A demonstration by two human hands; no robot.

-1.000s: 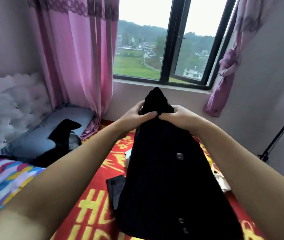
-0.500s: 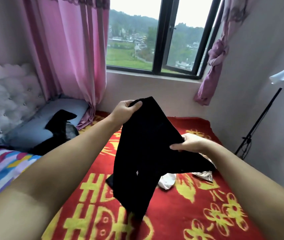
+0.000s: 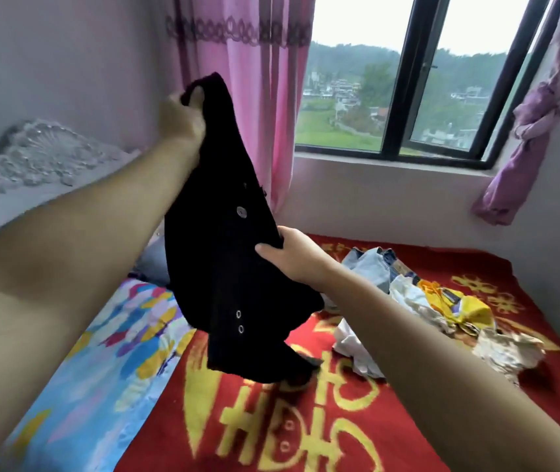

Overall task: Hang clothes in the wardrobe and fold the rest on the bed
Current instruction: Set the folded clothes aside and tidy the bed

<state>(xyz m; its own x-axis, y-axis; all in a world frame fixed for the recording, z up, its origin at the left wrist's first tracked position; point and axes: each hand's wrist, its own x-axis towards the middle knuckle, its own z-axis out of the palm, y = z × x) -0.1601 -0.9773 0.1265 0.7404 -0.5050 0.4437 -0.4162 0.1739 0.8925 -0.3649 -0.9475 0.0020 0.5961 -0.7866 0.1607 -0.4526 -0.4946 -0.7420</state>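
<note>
A black garment with small buttons (image 3: pixel 224 253) hangs in the air above the bed. My left hand (image 3: pixel 183 117) grips its top end, raised high near the pink curtain. My right hand (image 3: pixel 288 257) pinches the garment's right edge lower down, about halfway along. The garment's bottom hem dangles just above the red blanket with yellow characters (image 3: pixel 271 420). A heap of unfolded clothes (image 3: pixel 418 301), with light denim, white and yellow pieces, lies on the blanket to the right of my right arm.
A colourful patterned quilt (image 3: pixel 108 362) covers the bed's left side, below a white tufted headboard (image 3: pixel 40 158). A pink curtain (image 3: pixel 254 97) hangs behind the garment. A black-framed window (image 3: pixel 404 90) and a tied purple curtain (image 3: pixel 527 137) are on the far wall.
My left hand has lifted the garment's top end up and to the left. My right hand keeps its hold on the side edge. The view has swung, revealing the clothes heap at right.
</note>
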